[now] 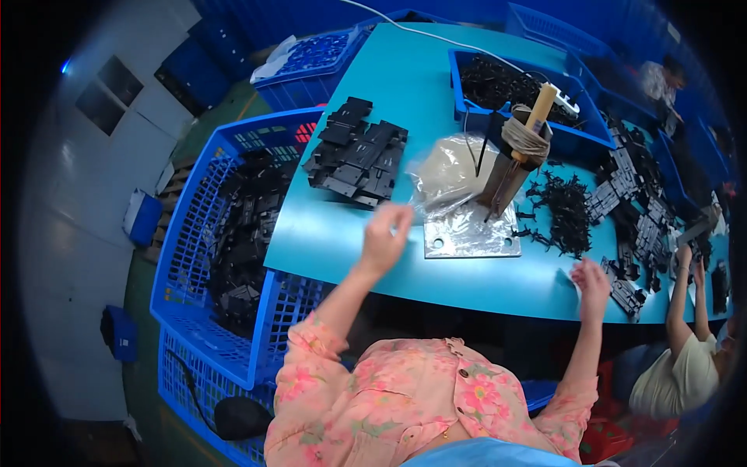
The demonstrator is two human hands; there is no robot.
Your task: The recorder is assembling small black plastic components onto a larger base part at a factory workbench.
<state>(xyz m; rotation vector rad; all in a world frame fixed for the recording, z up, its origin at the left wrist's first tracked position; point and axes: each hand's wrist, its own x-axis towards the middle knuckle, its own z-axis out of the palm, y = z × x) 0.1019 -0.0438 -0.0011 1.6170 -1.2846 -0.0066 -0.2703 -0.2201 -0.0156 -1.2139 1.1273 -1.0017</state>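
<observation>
My left hand (387, 235) is above the table's near edge, fingers curled in and nothing visible in them. Just beyond it lies a pile of flat black plastic parts (362, 156). My right hand (591, 282) is at the table's edge on the right, fingertips drawn together; whether a small piece is between them I cannot make out. It is nearest to some black plastic parts (625, 292) and a spread of small black clip-like pieces (566, 214). Between my hands stands a metal base plate (471, 243) with a brown upright block (502, 185) and a band-wrapped yellowish handle (538, 109).
A clear plastic bag (451, 171) lies against the fixture. Behind is a blue bin (595, 134) of small black pieces. Blue crates (183, 233) of black parts stand left of the teal table (334, 253). At right, a co-worker's arms (681, 300) reach over the table.
</observation>
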